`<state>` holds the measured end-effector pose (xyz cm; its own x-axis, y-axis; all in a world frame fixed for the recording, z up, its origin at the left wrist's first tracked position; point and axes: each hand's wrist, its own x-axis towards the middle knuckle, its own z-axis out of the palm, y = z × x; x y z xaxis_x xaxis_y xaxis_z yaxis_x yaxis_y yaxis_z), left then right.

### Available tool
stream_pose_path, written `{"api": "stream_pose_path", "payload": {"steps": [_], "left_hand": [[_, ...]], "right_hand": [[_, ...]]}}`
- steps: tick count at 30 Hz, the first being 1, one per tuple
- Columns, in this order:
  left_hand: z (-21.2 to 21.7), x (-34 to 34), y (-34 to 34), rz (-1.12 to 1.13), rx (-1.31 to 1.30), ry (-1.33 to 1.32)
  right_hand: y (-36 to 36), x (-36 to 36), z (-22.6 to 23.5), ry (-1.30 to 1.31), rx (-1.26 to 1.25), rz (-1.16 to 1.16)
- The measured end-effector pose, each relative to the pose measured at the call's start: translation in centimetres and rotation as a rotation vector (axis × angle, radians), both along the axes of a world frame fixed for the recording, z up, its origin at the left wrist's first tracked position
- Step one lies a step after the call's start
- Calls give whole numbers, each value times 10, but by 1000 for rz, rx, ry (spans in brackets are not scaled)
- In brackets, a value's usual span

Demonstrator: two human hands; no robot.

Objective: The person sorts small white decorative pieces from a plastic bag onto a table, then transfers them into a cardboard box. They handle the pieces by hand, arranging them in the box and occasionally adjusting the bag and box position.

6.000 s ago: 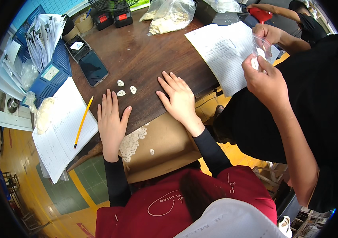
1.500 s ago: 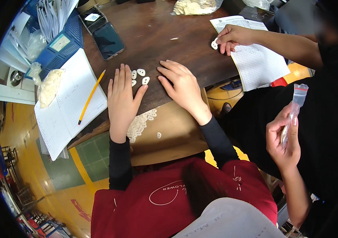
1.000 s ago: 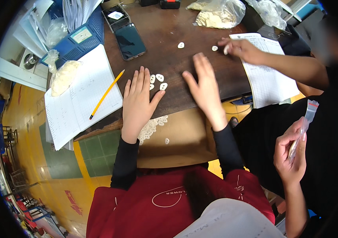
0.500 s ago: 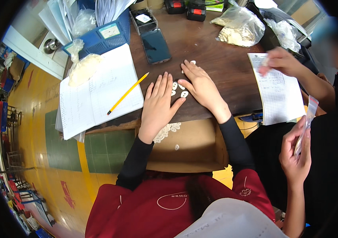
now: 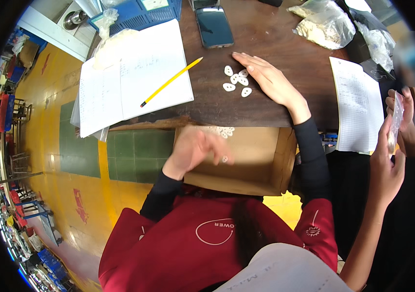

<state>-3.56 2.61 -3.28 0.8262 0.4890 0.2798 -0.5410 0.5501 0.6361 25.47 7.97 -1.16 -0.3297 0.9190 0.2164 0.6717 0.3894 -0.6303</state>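
Note:
Several small white rounded pieces with dark holes (image 5: 229,87) lie in a loose group on the dark wooden table. My right hand (image 5: 271,82) rests edge-down just right of them, fingers stretched out, its fingertips close to the nearest piece. Over the open brown box (image 5: 251,182) below the table edge is my left hand (image 5: 193,148), its fingers smeared by motion. Next to those fingers, a single white piece (image 5: 225,159) shows inside the box. More white pieces (image 5: 224,131) lie at the box's far side, partly hidden by the left hand and the table edge.
An open notebook (image 5: 161,53) with a yellow pencil (image 5: 171,82) lies left, a phone (image 5: 214,27) farther back. Bags of pale pieces (image 5: 322,29) stand back right. A co-worker's hands (image 5: 387,160) hold a small clear bag (image 5: 396,121) beside a ruled pad (image 5: 358,104).
My left hand has left the tabletop and moved down over the box. My right hand has shifted right, uncovering the group of pieces. The co-worker's hands have come together at the small bag.

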Motion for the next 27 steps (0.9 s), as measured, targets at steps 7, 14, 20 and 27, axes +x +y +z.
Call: {"api": "stream_pose_path", "payload": {"steps": [7,14,20,27], "left_hand": [[-73,10,-28,-164,-1122,191],[-53,-4,-18,283,-697,742],[-19,-42,-30,292,-129,1016],[48,14,11,404,732,761]], "right_hand": [[-4,-46,4,-111,-35,224],[-84,-57,12,210,-278,400],[-117,-16,38,532,-159,-9],[-81,-31,7,174,90,-411]]}}
